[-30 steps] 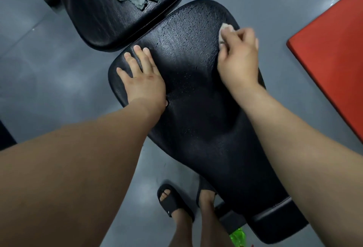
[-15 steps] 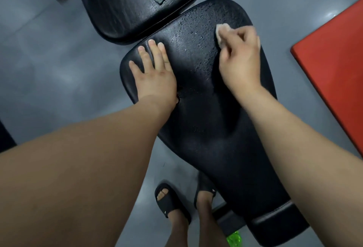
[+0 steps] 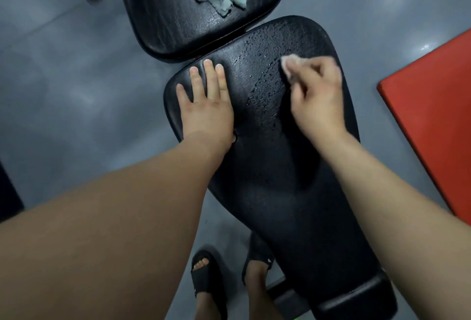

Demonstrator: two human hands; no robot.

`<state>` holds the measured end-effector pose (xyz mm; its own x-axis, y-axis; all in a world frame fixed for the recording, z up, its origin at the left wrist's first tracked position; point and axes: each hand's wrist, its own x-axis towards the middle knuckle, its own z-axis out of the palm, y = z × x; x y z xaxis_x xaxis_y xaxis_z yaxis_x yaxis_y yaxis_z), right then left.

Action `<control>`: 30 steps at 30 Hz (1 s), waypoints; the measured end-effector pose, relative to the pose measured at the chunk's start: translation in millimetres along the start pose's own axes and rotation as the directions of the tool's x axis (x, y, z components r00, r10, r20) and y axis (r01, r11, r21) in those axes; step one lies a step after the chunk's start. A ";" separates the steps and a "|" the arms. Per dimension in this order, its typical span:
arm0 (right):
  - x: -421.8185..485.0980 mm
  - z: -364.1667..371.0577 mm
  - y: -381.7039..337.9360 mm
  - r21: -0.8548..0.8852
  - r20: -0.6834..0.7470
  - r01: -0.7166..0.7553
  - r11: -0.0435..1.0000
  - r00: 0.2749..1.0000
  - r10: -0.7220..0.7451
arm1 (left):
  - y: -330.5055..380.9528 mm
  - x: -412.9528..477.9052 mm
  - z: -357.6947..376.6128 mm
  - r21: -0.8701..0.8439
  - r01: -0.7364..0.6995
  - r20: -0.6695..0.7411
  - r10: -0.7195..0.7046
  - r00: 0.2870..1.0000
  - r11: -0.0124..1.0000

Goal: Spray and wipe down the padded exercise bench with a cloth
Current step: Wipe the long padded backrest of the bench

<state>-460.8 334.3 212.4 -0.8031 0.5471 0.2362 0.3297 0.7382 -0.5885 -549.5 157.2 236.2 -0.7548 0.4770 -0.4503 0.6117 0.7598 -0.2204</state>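
Right hand (image 3: 318, 95) pinches a small pale cloth (image 3: 289, 65) against the droplet-beaded black padded surface (image 3: 280, 192) at one o'clock; left hand (image 3: 206, 105) presses flat, fingers straight, at eleven o'clock.

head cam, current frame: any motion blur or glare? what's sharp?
Head view: right hand and its white cloth are smeared by motion blur; left hand, flat on the bench pad, is fairly sharp; droplets on the pad glint; soft pale glare patches on the floor; dim overall.
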 end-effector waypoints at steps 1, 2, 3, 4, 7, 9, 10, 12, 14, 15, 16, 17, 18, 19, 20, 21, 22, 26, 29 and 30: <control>16.3 2.9 2.1 0.001 -0.056 -0.048 0.999 0.997 0.048 | 0.1 0.0 -0.1 0.002 0.002 0.001 -0.002 1.000 1.000; 29.1 6.7 2.3 0.001 -0.078 -0.082 0.997 0.994 0.082 | 0.4 0.0 0.1 0.001 0.003 0.000 -0.003 1.000 1.000; 37.2 11.9 2.1 -0.003 -0.080 -0.103 0.995 0.991 0.103 | 1.2 0.2 0.2 0.001 0.005 -0.001 -0.005 1.000 1.000; 40.6 17.2 0.0 -0.021 -0.073 -0.108 0.994 0.992 0.107 | 1.8 0.1 0.4 0.003 0.006 -0.002 -0.006 1.000 1.000; 29.5 23.8 -12.4 -0.067 -0.015 -0.041 0.997 0.999 0.040 | 2.1 -1.5 -0.9 -0.008 0.009 0.002 -0.009 1.000 1.000; 8.1 22.6 -18.6 -0.042 0.078 0.076 0.996 0.994 -0.073 | 1.0 -2.3 -1.6 -0.027 0.011 0.000 -0.011 1.000 1.000; -6.3 21.8 -21.0 -0.021 0.135 0.135 0.991 0.982 -0.131 | 0.2 -2.9 -1.4 -0.029 0.012 -0.007 -0.012 1.000 1.000; -36.2 17.0 -23.4 0.042 0.260 0.242 0.969 0.934 -0.245 | -0.1 -4.4 -0.6 -0.040 0.013 -0.026 -0.014 1.000 0.999; -46.0 8.5 -19.3 0.095 0.356 0.325 0.941 0.871 -0.337 | -0.4 -4.9 -0.9 -0.061 0.015 -0.046 -0.018 0.999 0.998; -37.4 5.4 -14.1 0.095 0.358 0.333 0.938 0.868 -0.345 | -0.6 -5.1 -1.7 -0.070 0.018 -0.045 -0.021 0.999 0.997; -25.0 4.5 -9.3 0.067 0.303 0.310 0.948 0.899 -0.315 | -1.3 -5.5 0.2 -0.076 0.012 -0.060 -0.017 0.998 0.997; -6.3 3.5 -2.8 0.027 0.216 0.231 0.972 0.949 -0.232 | -1.8 -5.7 0.5 -0.079 0.009 -0.060 -0.014 0.998 0.997; 14.3 5.7 2.3 -0.017 0.106 0.136 0.991 0.985 -0.133 | -3.6 -6.2 3.4 -0.087 0.001 -0.077 -0.008 0.997 0.996; 35.0 7.1 7.0 -0.046 0.014 0.034 0.998 0.999 -0.034 | -4.3 -6.3 5.2 -0.095 -0.002 -0.094 -0.007 0.996 0.995; 52.4 11.1 9.6 -0.062 -0.040 -0.033 0.998 0.999 0.031 | -5.9 -6.2 8.5 -0.109 -0.010 -0.123 -0.003 0.992 0.994; 63.2 16.3 10.5 -0.071 -0.050 -0.058 0.996 0.997 0.054 | -7.2 -5.9 12.2 -0.123 -0.015 -0.146 -0.003 0.989 0.992; 68.6 23.2 8.3 -0.085 -0.044 -0.043 0.995 0.998 0.040 | -9.3 -5.0 15.7 -0.144 -0.023 -0.167 -0.002 0.986 0.989; 46.6 48.9 -11.3 -0.098 -0.061 0.122 0.988 0.990 -0.128 | -17.6 -2.4 28.3 -0.226 -0.062 -0.252 0.003 0.968 0.972; 23.5 55.8 -19.5 -0.078 -0.008 0.257 0.963 0.966 -0.259 | -22.6 -3.0 32.1 -0.262 -0.092 -0.295 0.011 0.955 0.961; 13.6 57.6 -19.2 -0.073 0.016 0.310 0.948 0.951 -0.309 | -23.9 -3.6 38.1 -0.279 -0.104 -0.321 0.009 0.947 0.955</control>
<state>-506.7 304.9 182.4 -0.8734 0.2856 0.3945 0.1000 0.8979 -0.4287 -552.4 120.5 210.1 -0.7851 0.6008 -0.1504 0.5963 0.7989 0.0783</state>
